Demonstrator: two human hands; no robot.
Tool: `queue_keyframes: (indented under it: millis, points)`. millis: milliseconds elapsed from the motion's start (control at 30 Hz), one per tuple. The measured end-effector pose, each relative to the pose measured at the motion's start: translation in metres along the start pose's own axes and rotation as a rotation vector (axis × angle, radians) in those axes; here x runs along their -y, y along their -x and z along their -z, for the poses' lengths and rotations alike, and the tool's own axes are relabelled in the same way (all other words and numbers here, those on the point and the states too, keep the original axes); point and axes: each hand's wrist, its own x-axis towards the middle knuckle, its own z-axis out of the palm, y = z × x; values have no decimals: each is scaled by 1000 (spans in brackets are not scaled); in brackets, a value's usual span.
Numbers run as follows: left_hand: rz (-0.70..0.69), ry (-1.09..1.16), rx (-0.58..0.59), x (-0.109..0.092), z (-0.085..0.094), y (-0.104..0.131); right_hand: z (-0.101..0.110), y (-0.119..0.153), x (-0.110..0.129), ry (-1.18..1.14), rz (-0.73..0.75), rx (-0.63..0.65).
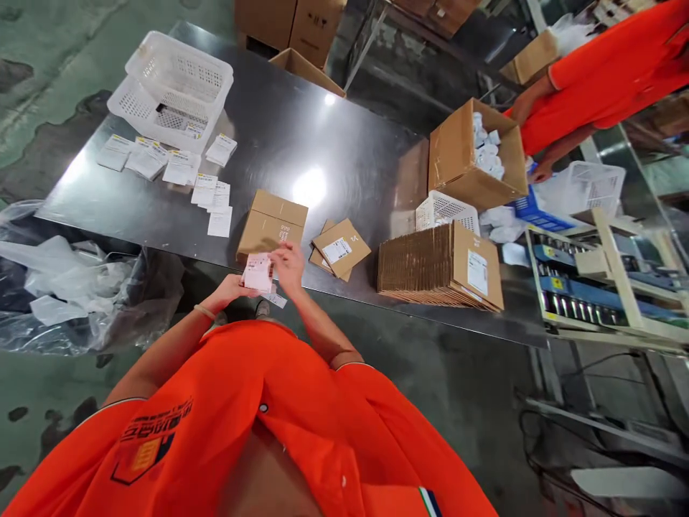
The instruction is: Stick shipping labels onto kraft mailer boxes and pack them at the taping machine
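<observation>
Left hand [232, 289] had the paper slips [257, 276] in a pinching grip, couldn't tell for the right hand [289, 267], but one fumble could've dropped them off the table [355, 161] edge.

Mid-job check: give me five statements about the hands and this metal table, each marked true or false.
1. The left hand holds a pinkish paper. True.
2. The right hand is inside a basket. False: the right hand is at the pinkish paper.
3. White printed papers lie beside the large white basket. True.
4. The row of brown cardboard stands left of the brown box. False: it stands to the right.
5. The open carton near the other person holds only black things. False: white items show in the open carton.
</observation>
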Motion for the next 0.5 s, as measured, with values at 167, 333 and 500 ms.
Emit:
queue_keyframes:
  millis: [167,333,500]
  points:
    - [47,71,-26,7,-12,-10,5,-94,-13,117,-158,-103]
    - [36,60,-63,22,-13,-25,-7,-125,-25,269,-187,-33]
    - [-9,-131,-38,52,21,-4,-21,-109,-23,455,-184,-160]
